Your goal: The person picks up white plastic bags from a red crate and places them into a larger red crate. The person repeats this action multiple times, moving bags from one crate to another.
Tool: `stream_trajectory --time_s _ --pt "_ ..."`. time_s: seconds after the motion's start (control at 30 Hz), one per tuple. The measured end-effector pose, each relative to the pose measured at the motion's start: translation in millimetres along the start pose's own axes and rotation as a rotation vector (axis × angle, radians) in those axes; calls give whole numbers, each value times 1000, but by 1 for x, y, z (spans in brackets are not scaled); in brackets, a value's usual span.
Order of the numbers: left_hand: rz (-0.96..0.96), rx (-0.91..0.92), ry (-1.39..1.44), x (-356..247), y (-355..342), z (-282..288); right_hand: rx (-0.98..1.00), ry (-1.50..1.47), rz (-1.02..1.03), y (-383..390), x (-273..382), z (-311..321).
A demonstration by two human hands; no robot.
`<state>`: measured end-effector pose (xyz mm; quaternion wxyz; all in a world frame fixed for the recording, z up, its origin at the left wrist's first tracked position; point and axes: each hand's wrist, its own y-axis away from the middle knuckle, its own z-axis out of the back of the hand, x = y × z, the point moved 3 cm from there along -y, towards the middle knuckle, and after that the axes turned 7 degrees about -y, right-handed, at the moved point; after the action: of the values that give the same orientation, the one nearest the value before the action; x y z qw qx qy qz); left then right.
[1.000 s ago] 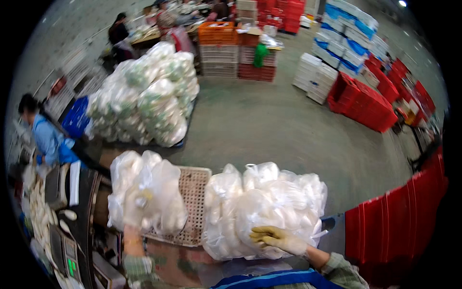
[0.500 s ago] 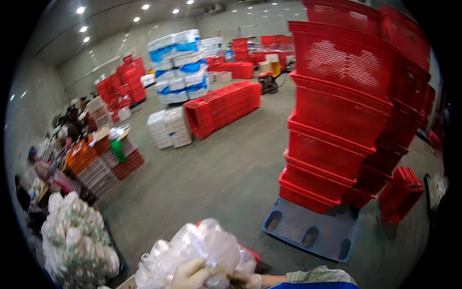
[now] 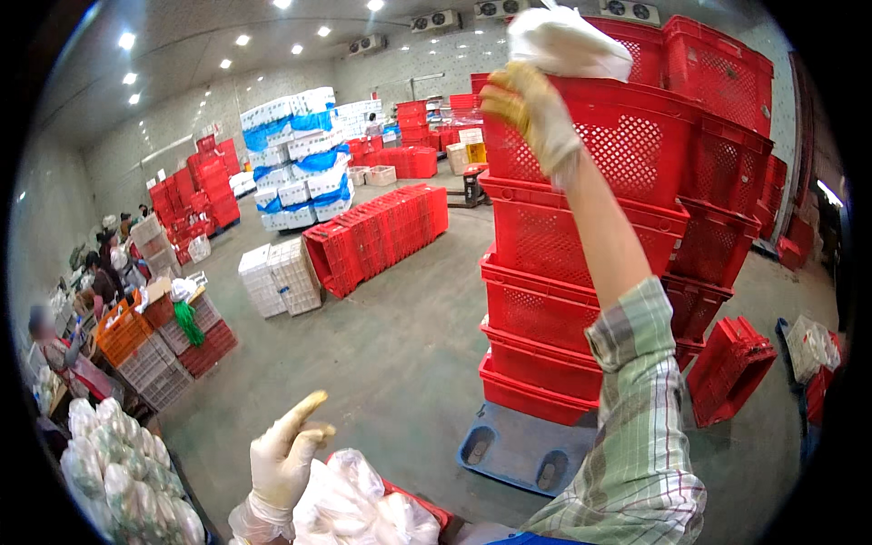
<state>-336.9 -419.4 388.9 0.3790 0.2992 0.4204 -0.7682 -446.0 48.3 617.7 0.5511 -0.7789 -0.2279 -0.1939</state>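
Note:
My right hand (image 3: 538, 118), in a stained pale glove, is raised at the upper left of a tall stack of red crates (image 3: 581, 213). A full white plastic bag (image 3: 570, 45) is just above it, at the level of the top crates; its tied end points up. The fingers stretch left, not closed round the bag; whether they touch it I cannot tell. My left hand (image 3: 286, 454), gloved too, is open with thumb and fingers apart. It is over the left edge of a heap of filled white plastic bags (image 3: 368, 509), beside which a red crate rim (image 3: 420, 500) shows.
A blue pallet (image 3: 509, 450) carries the red stack. More bagged goods (image 3: 127, 477) are piled at the lower left. White crates (image 3: 282, 277) and a row of red crates (image 3: 377, 236) stand on the floor ahead. People (image 3: 64, 341) are at the far left.
My right hand has gone from the bag heap up to the crate stack, where a white bag now is. My left hand has lifted off the bags and opened. The view has shifted.

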Motion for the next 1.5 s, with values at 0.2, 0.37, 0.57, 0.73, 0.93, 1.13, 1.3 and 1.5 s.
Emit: stream_trajectory --time_s 0.2,0.37,0.57,0.73,0.93,1.13,1.3,1.5 --pt "485 -187 52 124 139 75 537 197 -879 279 -181 -80" --pt "785 -636 39 203 313 170 890 -116 -1353 508 -227 -183" --pt "1363 -894 -696 316 601 275 1063 -471 -1846 657 -187 -339" --pt "1667 -1101 -1109 324 755 347 1246 -325 -1902 701 -172 -411" --pt "1931 -965 -1151 357 804 414 1149 -52 -2023 707 -171 -456" --pt "1931 -1068 -681 404 900 412 1134 -20 -2048 712 -181 -463" --pt "1260 -1606 -107 349 815 420 1217 -196 -1987 717 -188 -469" --pt "740 -1036 -35 127 530 373 1241 -679 -1996 730 -191 -483"
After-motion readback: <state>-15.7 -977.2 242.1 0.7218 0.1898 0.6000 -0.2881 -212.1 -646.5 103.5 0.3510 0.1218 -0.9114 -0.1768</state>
